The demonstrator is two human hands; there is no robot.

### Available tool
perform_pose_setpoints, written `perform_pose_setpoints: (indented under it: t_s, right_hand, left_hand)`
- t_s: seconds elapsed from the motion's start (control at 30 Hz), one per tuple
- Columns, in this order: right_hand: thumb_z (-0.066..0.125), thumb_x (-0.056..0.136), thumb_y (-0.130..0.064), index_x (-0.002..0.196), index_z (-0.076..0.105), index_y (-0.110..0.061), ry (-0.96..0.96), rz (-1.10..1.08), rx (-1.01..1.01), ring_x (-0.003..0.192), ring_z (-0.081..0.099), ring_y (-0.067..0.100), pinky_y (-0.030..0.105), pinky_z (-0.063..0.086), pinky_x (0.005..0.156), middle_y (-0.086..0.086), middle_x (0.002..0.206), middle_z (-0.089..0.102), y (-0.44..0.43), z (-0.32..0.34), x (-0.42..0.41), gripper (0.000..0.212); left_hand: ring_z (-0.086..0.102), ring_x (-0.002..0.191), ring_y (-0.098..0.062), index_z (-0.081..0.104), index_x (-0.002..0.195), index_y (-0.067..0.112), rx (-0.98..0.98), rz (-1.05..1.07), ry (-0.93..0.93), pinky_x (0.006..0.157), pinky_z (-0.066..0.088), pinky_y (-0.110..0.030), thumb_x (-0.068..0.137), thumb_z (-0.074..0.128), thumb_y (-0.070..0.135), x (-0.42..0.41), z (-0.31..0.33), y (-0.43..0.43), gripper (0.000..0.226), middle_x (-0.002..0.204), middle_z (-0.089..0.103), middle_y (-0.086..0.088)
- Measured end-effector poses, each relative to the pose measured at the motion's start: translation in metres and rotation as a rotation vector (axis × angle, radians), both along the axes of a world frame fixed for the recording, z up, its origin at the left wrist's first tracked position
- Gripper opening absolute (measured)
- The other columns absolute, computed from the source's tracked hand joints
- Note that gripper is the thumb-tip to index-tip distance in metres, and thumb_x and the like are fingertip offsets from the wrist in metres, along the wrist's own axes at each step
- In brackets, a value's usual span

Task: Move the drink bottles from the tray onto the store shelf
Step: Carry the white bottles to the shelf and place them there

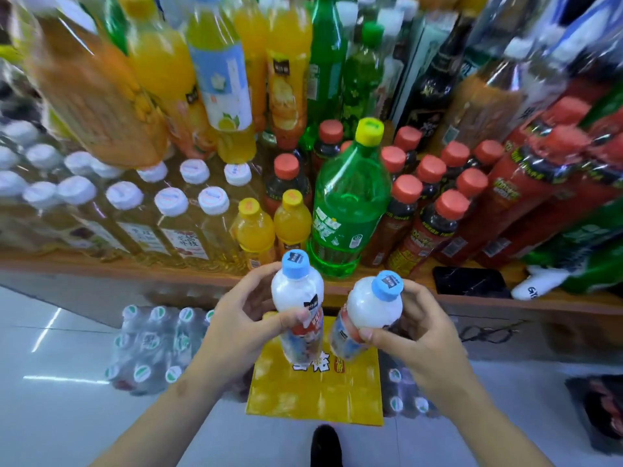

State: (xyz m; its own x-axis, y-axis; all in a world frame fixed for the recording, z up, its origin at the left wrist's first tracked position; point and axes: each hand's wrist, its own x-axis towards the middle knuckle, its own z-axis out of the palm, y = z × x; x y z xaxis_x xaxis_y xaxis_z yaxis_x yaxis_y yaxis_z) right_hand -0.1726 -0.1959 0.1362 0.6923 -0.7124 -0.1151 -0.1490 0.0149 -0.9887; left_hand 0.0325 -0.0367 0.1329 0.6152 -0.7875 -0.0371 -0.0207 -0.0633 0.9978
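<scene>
White-bodied, blue-capped drink bottles fill my hands: left hand grips the left bottle, right hand the right bottle, above the yellow tray, before the shelf.

Two white bottles with blue caps in hands; one big green bottle; two small orange bottles.

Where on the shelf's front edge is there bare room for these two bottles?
Bare wood shelf along the front edge, below the white-capped bottles and left of the green bottle. Another narrow strip runs between the green bottle and the black phone. Behind, rows are packed tight.
</scene>
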Motion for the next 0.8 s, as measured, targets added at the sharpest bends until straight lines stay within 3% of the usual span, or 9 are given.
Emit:
perform_pose_setpoints:
  t_s: [0.13,0.27,0.4,0.57,0.8]
  right_hand:
    - [0.095,0.054,-0.027,0.109,0.075,-0.046,-0.082,0.058,-0.016,0.105,0.075,0.013,0.026,0.06,0.087,-0.005,0.115,0.081,0.0,0.066,0.01,0.062]
    - [0.09,0.062,-0.018,0.117,0.077,-0.032,-0.173,0.141,0.029,0.097,0.077,0.013,0.024,0.06,0.077,0.001,0.111,0.082,-0.003,0.124,0.019,0.058]
    - [0.086,0.068,-0.018,0.129,0.069,-0.021,-0.236,0.197,0.036,0.099,0.078,0.02,0.028,0.061,0.074,0.006,0.114,0.081,-0.003,0.179,0.033,0.063]
    - [0.085,0.069,-0.024,0.129,0.064,-0.018,-0.295,0.23,0.017,0.099,0.078,0.026,0.032,0.061,0.08,0.01,0.108,0.082,0.004,0.226,0.057,0.063]
    - [0.089,0.065,-0.032,0.127,0.062,-0.014,-0.333,0.324,-0.009,0.1,0.079,0.028,0.036,0.061,0.083,0.009,0.107,0.083,0.029,0.289,0.097,0.07]
  left_hand:
    - [0.074,0.104,-0.014,0.072,0.114,0.04,-0.016,-0.006,-0.044,0.084,0.06,-0.028,0.066,0.09,0.034,0.006,0.067,0.011,0.051,0.114,0.078,0.005]
    - [0.073,0.108,-0.021,0.071,0.117,0.037,-0.055,0.02,-0.069,0.09,0.058,-0.042,0.066,0.091,0.039,0.011,0.127,0.025,0.055,0.117,0.077,0.002]
    - [0.073,0.108,-0.018,0.07,0.119,0.034,-0.105,0.07,-0.11,0.088,0.059,-0.036,0.068,0.088,0.042,0.013,0.187,0.044,0.055,0.117,0.077,0.002]
    - [0.073,0.107,-0.02,0.069,0.119,0.031,-0.175,0.149,-0.145,0.089,0.056,-0.043,0.069,0.087,0.041,0.015,0.238,0.062,0.055,0.114,0.078,0.0]
    - [0.074,0.101,-0.014,0.07,0.116,0.032,-0.236,0.243,-0.231,0.079,0.059,-0.025,0.066,0.086,0.042,0.025,0.291,0.092,0.054,0.109,0.079,0.003]
